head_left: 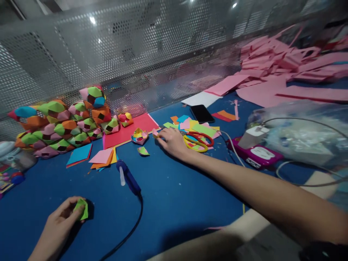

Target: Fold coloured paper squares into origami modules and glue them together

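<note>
Pinching a green folded paper (84,209) between thumb and fingers, the left hand (62,217) occupies the lower left, its grip closed on the piece; some fingers are hidden from view, and the wrist runs out of the lower edge. The right hand (175,143) lies palm down farther across the blue table (168,192), its fingertips at a small pink piece (155,133); whether they clamp it or merely touch it cannot be told. Just beside that hand, yellow and red scissor handles (204,148) rest near loose paper squares, the blades not distinguishable. A multicoloured folded form (139,140) and a pink-and-green piece (143,151) sit to the left of the pink piece. Between the hands lies a blue glue gun (132,181), its cord cut off below. The jar (20,157) at the left edge is only partly shown; contents of the clear plastic bag (299,134) are indistinct.
</note>
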### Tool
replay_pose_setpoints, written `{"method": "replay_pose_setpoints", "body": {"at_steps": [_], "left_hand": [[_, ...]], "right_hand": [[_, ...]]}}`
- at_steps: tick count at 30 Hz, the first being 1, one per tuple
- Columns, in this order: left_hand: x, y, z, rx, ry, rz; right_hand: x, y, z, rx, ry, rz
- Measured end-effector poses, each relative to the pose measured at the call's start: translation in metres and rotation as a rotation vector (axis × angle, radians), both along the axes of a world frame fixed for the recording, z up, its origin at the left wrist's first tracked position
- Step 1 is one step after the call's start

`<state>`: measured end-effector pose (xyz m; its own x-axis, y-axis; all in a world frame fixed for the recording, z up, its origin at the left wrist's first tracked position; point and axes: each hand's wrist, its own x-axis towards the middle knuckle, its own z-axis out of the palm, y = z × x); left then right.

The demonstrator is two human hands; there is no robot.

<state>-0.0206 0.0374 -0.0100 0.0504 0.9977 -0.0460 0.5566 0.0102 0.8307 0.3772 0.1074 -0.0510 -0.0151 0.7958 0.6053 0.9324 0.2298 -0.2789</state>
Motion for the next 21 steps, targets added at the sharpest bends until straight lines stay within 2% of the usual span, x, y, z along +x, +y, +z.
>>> {"method": "replay_pose_setpoints", "body": {"at_steps": [8,10,13,17,21], "left_hand": [[0.001,-0.002,-0.002,0.005,-0.042,-0.022],[0.001,-0.003,-0.003,0.003,-0.045,-0.024],[0.001,-0.003,-0.005,0.013,-0.037,-0.045],[0.001,-0.001,-0.007,0.017,-0.021,-0.085],[0.006,0.0,-0.003,0.015,-0.066,-0.093]], "right_hand": [[-0.02,-0.007,0.017,0.093,0.034,0.071],[-0.03,-0.011,0.018,0.092,-0.027,0.16],[-0.047,-0.016,0.014,0.041,-0.226,0.282],[-0.067,-0.012,0.008,-0.015,-0.319,0.228],[-0.077,-0.005,0.015,-0.022,-0.299,0.163]]}}
